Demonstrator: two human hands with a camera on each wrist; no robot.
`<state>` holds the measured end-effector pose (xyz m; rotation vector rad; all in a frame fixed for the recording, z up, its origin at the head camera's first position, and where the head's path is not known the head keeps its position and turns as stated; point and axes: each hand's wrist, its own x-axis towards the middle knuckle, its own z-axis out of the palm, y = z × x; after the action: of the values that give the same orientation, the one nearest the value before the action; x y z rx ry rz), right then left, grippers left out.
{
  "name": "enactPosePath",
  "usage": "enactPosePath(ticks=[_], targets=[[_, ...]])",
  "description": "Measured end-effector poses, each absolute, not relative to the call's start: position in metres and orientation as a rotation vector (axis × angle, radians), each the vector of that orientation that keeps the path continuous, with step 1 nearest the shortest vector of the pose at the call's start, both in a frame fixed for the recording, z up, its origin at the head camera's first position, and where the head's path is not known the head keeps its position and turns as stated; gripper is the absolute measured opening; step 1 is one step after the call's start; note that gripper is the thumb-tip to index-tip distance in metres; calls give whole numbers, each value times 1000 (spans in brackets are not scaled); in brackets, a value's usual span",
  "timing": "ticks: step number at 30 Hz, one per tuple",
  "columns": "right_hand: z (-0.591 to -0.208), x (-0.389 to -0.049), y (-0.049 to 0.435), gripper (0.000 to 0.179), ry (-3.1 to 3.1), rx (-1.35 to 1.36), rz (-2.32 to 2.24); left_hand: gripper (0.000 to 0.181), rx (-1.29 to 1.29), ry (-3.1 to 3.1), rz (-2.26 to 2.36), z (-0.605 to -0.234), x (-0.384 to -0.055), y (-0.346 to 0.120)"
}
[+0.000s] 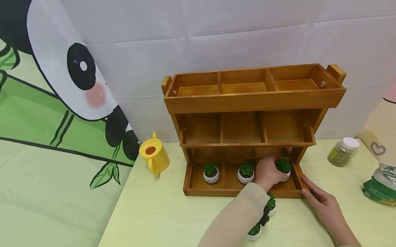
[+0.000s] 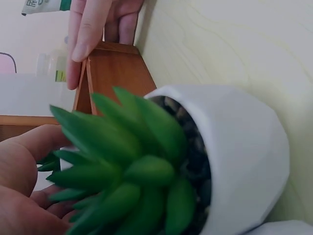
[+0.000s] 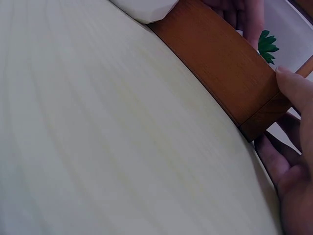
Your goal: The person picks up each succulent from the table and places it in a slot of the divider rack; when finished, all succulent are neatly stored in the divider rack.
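Observation:
My left hand [image 1: 268, 172] grips a white pot with a green succulent [image 1: 284, 165] in the bottom right compartment of a three-tier wooden shelf [image 1: 255, 102]. Potted succulents sit in the bottom left compartment [image 1: 211, 173] and bottom middle compartment [image 1: 245, 173]. In the left wrist view, the left hand [image 2: 29, 181] is partly hidden behind a large potted succulent [image 2: 142, 166] on the table. My right hand [image 1: 324, 202] rests against the shelf's front right corner, its fingers extended along the side. The right wrist view shows that hand's finger [image 3: 293, 88] at the wooden corner [image 3: 266, 105].
Two more potted succulents, one nearer [image 1: 253, 232] and one by the shelf [image 1: 271, 204], stand in front, partly behind my left forearm. A yellow watering can [image 1: 154, 156] is left of the shelf. A white-lidded jar [image 1: 343, 152] and a green-white bag [image 1: 388, 184] are at right.

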<state>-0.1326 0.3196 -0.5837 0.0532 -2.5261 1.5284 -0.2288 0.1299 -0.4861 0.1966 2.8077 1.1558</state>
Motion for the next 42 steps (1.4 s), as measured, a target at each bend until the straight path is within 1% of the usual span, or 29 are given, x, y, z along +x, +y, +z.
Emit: enactPosePath(ticks=[6,11,20,25,35,42], targets=[[-583,-132,320,51,-2539,19,1528,53,178,2832,1081,-494,-232,134],[-583,-132,319,51,-2536,20,1537,63,191,2862,1007,-500,-234,136],[-582,-132,319,51,-2525,33,1537,71,166,2890,881,-500,-234,140],[-583,-132,319,51,-2532,24,1532,74,154,2883,886,-501,-234,140],[-582,-133,319,51,-2535,21,1526,68,187,2835,941,-489,-230,130],[-580,-132,319,51,-2535,8,1524,59,213,2766,983,-483,-228,121]])
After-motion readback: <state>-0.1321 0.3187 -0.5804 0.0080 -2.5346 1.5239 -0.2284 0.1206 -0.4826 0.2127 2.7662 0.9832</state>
